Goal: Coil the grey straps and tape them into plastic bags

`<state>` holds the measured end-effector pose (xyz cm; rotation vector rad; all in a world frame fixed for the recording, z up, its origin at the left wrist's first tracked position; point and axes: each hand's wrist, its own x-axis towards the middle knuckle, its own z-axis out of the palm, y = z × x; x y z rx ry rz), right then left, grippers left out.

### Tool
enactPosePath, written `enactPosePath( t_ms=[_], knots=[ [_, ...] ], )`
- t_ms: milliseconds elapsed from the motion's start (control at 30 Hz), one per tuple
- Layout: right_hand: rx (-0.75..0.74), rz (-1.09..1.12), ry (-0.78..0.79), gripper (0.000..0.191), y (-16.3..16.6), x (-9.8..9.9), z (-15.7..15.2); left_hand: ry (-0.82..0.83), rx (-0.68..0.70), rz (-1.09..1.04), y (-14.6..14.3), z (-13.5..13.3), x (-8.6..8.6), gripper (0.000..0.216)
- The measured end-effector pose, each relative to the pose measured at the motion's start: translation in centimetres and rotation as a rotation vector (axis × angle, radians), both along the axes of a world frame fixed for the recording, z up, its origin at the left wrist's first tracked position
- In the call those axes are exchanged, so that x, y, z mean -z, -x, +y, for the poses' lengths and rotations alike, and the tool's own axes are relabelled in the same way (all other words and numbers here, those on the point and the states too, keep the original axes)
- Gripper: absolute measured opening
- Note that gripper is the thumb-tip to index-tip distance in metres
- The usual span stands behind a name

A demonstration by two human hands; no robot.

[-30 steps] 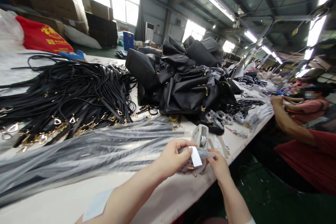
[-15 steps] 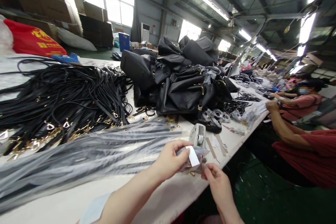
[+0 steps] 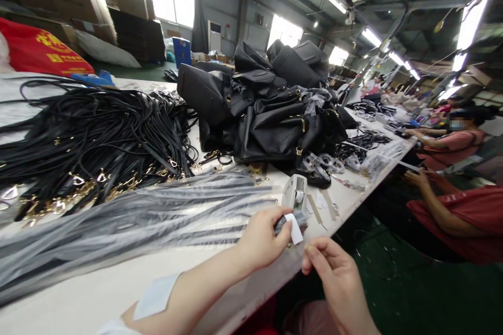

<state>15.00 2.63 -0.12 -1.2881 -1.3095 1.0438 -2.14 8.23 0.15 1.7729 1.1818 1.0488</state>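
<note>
My left hand (image 3: 262,236) is closed around a small plastic-wrapped bundle (image 3: 302,218), mostly hidden by the fingers. A white paper-like strip (image 3: 295,231) sticks out beneath the thumb. My right hand (image 3: 334,268) is apart from it, nearer the table edge, with thumb and forefinger pinched; anything between them is too small to make out. Just beyond the left hand stands a pale tape dispenser (image 3: 294,188). Long black straps in clear plastic (image 3: 157,214) lie to the left. A light blue patch (image 3: 157,296) rests on my left forearm.
Black handbags (image 3: 271,115) are heaped at the table's middle. Loose black straps (image 3: 98,136) with gold clasps pile up at the left. Brown strips (image 3: 314,208) lie beyond the dispenser. A co-worker in red (image 3: 463,214) sits along the right edge.
The right hand has moved away from the bundle, toward me. The left hand and bundle sit slightly farther right in view. The co-worker's hands have lowered.
</note>
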Motion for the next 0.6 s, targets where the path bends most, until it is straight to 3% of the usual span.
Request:
enactPosePath(
  t_ms=[133, 367, 600],
  knots=[
    [0.000, 0.041, 0.097, 0.037, 1.5, 0.4, 0.1, 0.001, 0.008, 0.029, -0.1, -0.4, -0.3, 0.037],
    [-0.027, 0.017, 0.155, 0.043, 0.5, 2.0, 1.3, 0.048, 0.036, -0.040, -0.1, -0.6, -0.3, 0.037],
    [-0.086, 0.063, 0.172, 0.039, 0.4, 1.8, 1.8, 0.124, 0.023, -0.217, -0.1, -0.3, -0.5, 0.034]
  ],
)
